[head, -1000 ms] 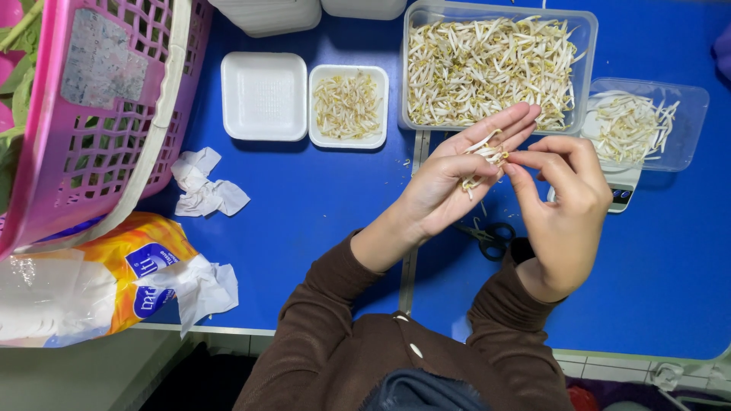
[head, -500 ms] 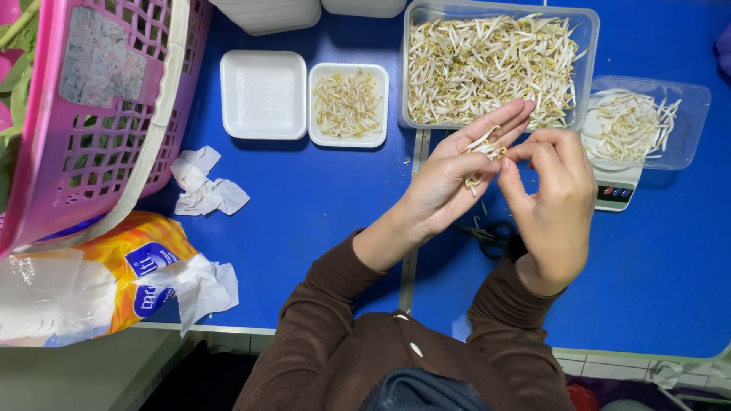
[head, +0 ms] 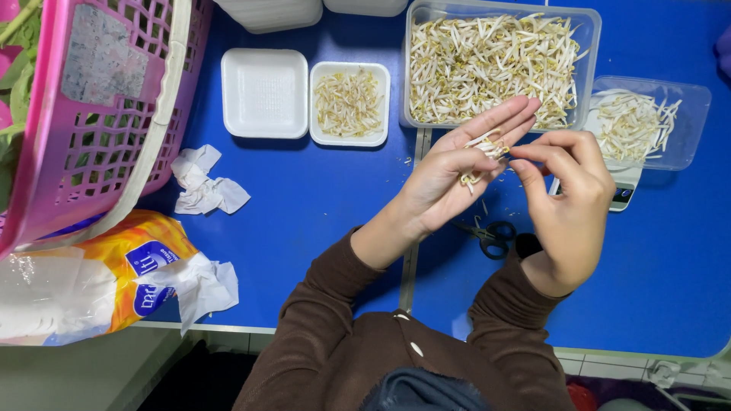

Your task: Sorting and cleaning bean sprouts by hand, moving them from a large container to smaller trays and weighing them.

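Observation:
My left hand (head: 457,179) is held palm up over the blue table (head: 320,221), cradling a small bunch of bean sprouts (head: 483,152) under its thumb. My right hand (head: 567,202) meets it from the right, thumb and forefinger pinching a sprout in that bunch. Just beyond the hands stands a large clear tub (head: 591,46) full of bean sprouts. A smaller clear tub (head: 689,125) with paler sprouts sits to its right on a small scale (head: 626,190). A white foam tray (head: 350,137) to the left holds sprout bits.
Black scissors (head: 491,236) lie on the table under my hands. An empty white foam tray (head: 264,93) sits at back left. A pink basket (head: 99,114) with greens stands at far left, crumpled tissue (head: 202,183) and an orange tissue pack (head: 99,281) beside it.
My right hand has shifted slightly left, closing in on the sprouts in my left palm. Everything on the table stays where it was.

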